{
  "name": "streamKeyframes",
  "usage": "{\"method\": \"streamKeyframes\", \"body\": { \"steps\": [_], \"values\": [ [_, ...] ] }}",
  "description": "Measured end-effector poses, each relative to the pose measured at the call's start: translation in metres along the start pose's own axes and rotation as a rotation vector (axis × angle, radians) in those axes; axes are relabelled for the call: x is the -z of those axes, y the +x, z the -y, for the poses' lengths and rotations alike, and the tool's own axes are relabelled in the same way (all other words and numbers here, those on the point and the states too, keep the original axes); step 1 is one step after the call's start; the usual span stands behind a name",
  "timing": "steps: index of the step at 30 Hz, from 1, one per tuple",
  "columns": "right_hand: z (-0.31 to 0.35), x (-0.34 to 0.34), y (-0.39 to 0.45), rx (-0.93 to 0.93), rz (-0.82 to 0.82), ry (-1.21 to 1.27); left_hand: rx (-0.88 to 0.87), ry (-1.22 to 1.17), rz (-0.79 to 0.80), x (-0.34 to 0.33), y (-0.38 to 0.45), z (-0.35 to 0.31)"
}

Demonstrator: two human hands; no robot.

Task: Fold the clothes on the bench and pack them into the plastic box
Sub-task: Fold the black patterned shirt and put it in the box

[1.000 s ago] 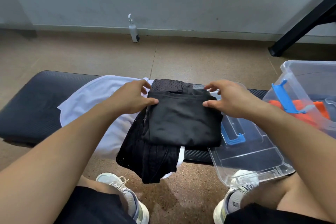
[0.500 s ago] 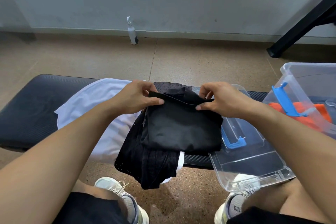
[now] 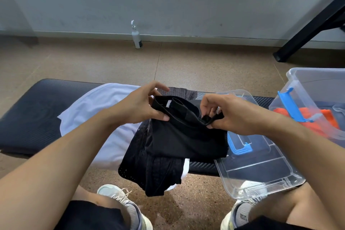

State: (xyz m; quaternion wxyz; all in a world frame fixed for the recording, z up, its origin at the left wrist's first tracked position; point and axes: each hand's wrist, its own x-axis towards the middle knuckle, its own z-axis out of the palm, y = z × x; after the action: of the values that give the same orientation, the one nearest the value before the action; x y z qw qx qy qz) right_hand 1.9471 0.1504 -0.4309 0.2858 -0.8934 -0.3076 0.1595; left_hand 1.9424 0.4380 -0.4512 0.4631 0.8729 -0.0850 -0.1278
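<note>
**Both hands pinch the top edge of the black shorts**

The left hand (image 3: 139,105) pinches the left end of the smooth black shorts' (image 3: 186,136) upper edge between thumb and fingers, its forefinger stretched out past the cloth. The right hand (image 3: 229,113) pinches the right end of that same edge, fingers curled in over a small bunch of fabric. Between the two hands the edge is lifted and gapes open, while the lower part of the shorts lies flat below the hands, on top of a black mesh garment (image 3: 149,170) that droops over the near side of the bench (image 3: 31,115). Under the left forearm a white shirt (image 3: 104,110) lies spread on the bench. Just below the right hand rests a clear lid (image 3: 261,170) with a blue latch. Out beyond the right wrist stands the plastic box (image 3: 315,87), with orange clothing (image 3: 324,117) inside. Far beyond the left hand, a small bottle (image 3: 136,36) stands against the wall.
</note>
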Motion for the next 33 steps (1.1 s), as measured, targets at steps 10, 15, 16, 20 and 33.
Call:
{"method": "streamKeyframes", "body": {
  "steps": [10, 15, 16, 20, 33],
  "values": [
    [0.0, -0.001, 0.0, 0.002, 0.0, -0.042, -0.246, 0.353, 0.095, -0.013, 0.01, -0.003],
    [-0.004, 0.001, 0.006, -0.061, -0.065, -0.002, -0.207, 0.241, 0.015, -0.014, 0.01, -0.005],
    [-0.005, -0.001, 0.008, -0.097, -0.074, 0.013, -0.201, 0.211, 0.001, -0.014, 0.01, -0.006],
    [-0.007, -0.001, 0.017, -0.241, -0.131, 0.195, -0.131, 0.12, -0.036, -0.015, 0.008, -0.012],
    [-0.018, -0.011, 0.027, -0.428, -0.137, -0.07, 0.087, 0.281, -0.159, -0.015, 0.018, 0.006]
  ]
}}
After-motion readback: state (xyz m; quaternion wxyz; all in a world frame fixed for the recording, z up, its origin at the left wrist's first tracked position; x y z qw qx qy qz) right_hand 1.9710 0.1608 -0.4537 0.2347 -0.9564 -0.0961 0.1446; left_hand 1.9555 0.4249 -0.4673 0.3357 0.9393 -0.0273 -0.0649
